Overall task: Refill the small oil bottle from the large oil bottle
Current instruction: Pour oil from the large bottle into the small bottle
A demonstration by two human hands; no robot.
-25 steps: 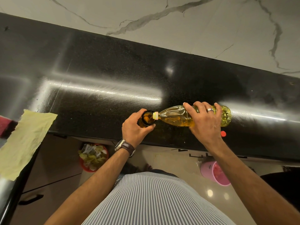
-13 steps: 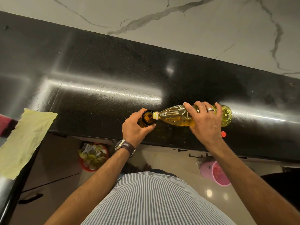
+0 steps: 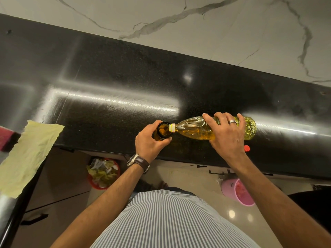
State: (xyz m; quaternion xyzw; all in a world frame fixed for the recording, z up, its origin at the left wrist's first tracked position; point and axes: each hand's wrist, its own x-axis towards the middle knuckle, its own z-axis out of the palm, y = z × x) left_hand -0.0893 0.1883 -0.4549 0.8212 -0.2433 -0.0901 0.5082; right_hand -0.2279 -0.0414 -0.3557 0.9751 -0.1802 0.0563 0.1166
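Large oil bottle (image 3: 195, 129), tipped near horizontal at centre right of the frame, holds yellow oil; right hand (image 3: 227, 135) curls over its body. Its neck meets the mouth of the small oil bottle (image 3: 163, 130), standing on the black desk (image 3: 107, 83), left hand (image 3: 149, 142) wrapped around it. Small bottle's fill level obscured; red cap (image 3: 247, 148) partly hidden behind right wrist

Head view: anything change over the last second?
Nothing visibly changed. The right hand holds the large oil bottle tipped on its side, neck at the mouth of the small oil bottle, which the left hand grips on the black counter.
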